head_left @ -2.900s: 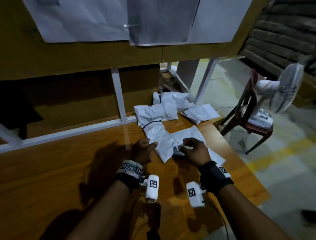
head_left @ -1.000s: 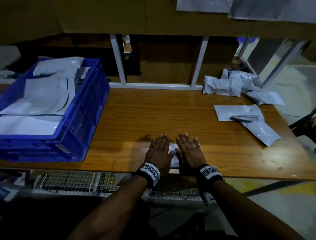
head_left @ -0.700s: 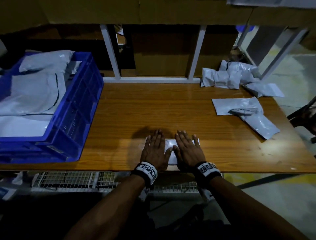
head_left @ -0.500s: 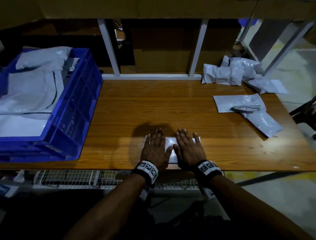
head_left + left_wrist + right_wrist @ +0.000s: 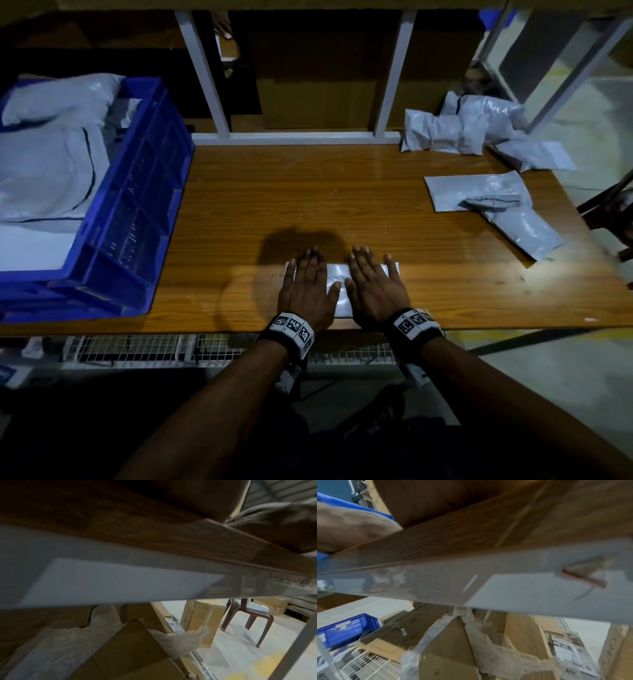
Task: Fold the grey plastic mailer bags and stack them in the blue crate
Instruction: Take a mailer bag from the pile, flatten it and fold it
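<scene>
Your left hand (image 5: 307, 287) and right hand (image 5: 374, 286) both lie flat, palms down and fingers straight, pressing on one small folded grey plastic mailer bag (image 5: 337, 287) at the near edge of the brown wood-grain table (image 5: 308, 202). Neither hand grips it; the thumbs nearly meet over its middle, and only the strip between them and its right corner show. Each wrist carries a black band with white coded markers.

Between your hands and the blue plastic crate (image 5: 137, 219) at the table's left end, the tabletop is bare wood. The crate holds grey mailer bags (image 5: 51, 164) laid flat, piled to about its rim; their number cannot be told. White metal frame uprights (image 5: 202, 72) stand behind the table's far edge.

To your right, well apart from your hands, two unfolded grey mailer bags (image 5: 493, 205) lie overlapping. Beyond them, at the far right corner, a crumpled heap of grey mailers (image 5: 462, 128) holds at least three. A dark chair (image 5: 613, 212) stands just off the right edge.

Both wrist views look under the table edge, blurred, at cardboard boxes (image 5: 453, 655) and bubble wrap (image 5: 496, 649); the right wrist view shows a second blue crate (image 5: 347, 630) on the floor.

Compared with half a second ago, your hands have spread slightly apart on the bag, exposing more of its middle. The crate and the loose bags are unmoved.
</scene>
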`<state>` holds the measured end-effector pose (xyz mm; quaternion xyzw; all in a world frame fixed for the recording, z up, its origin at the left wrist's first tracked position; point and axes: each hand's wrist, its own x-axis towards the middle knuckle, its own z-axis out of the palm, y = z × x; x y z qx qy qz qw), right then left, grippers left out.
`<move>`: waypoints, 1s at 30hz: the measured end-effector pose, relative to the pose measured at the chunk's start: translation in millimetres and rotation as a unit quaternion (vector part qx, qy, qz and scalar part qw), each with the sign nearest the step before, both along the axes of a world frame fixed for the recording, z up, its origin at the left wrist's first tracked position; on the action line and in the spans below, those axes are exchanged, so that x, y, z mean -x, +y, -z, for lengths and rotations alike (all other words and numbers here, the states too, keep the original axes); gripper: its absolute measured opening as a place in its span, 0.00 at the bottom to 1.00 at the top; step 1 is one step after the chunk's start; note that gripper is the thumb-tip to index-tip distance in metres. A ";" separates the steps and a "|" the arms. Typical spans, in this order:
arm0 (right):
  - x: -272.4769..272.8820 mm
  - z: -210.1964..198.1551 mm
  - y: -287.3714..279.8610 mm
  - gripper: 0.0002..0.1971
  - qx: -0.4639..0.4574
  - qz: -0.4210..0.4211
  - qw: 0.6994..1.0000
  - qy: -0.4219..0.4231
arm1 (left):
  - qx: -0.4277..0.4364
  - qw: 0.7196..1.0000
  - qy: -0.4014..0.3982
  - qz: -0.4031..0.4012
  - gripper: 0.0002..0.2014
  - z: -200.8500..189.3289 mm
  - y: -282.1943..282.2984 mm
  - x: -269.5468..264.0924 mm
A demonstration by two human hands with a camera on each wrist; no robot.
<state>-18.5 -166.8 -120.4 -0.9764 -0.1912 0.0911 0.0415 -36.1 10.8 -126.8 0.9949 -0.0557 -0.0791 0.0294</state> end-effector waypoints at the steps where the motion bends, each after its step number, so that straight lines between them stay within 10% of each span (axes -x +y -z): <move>1: -0.4 0.3 0.4 0.34 0.000 0.002 1.000 0.003 | -0.002 1.000 0.000 -0.001 0.38 -0.2 -0.7 0.1; 22: -2.3 -1.7 3.9 0.29 0.031 0.030 0.999 0.015 | 0.027 0.999 -0.030 -0.009 0.34 9.2 0.8 0.1; 30: -6.8 -22.1 -11.0 0.37 -0.023 0.028 0.997 0.062 | 0.069 0.993 0.094 0.018 0.37 -19.8 17.6 -15.3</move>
